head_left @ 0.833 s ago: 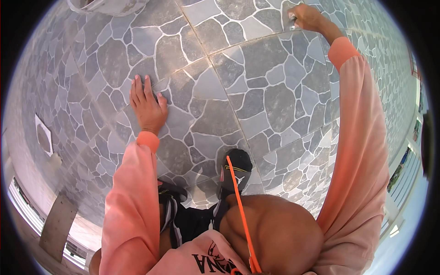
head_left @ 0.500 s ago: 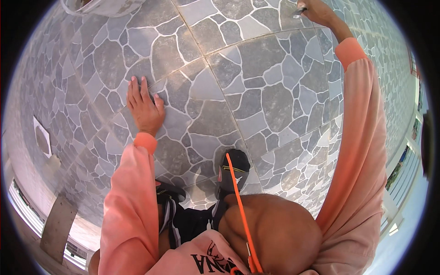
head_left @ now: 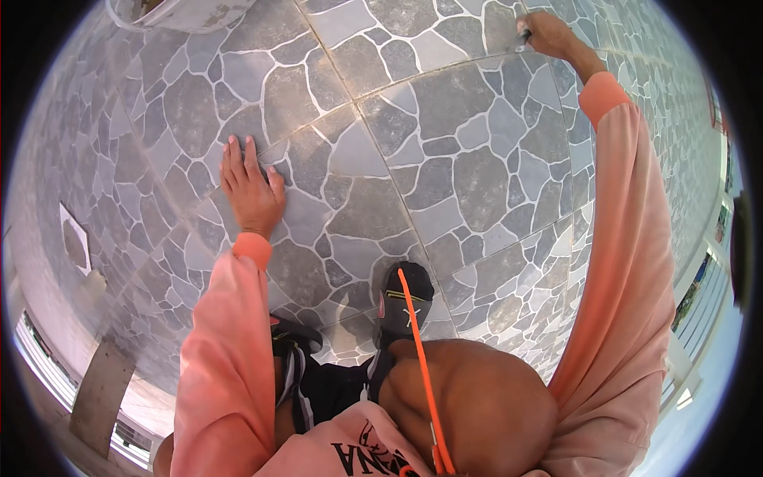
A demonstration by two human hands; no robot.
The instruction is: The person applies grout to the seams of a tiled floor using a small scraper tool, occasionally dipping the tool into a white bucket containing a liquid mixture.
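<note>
Rests left hand (head_left: 254, 193) with empty fingers spread on floor (head_left: 457, 103) at ten o'clock, gripping small dark object (head_left: 524, 36) in curled right hand (head_left: 550, 36) at one.

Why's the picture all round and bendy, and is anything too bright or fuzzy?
Head view: fisheye bending, with black corners and a floor that curves toward the rim; head view: a paler patch of light beyond the left hand, to its right; head view: the right hand's small thing is unclear.

Left hand (head_left: 254, 192) lies flat; right hand (head_left: 550, 36) curls closed, its arm (head_left: 624, 230) outstretched
</note>
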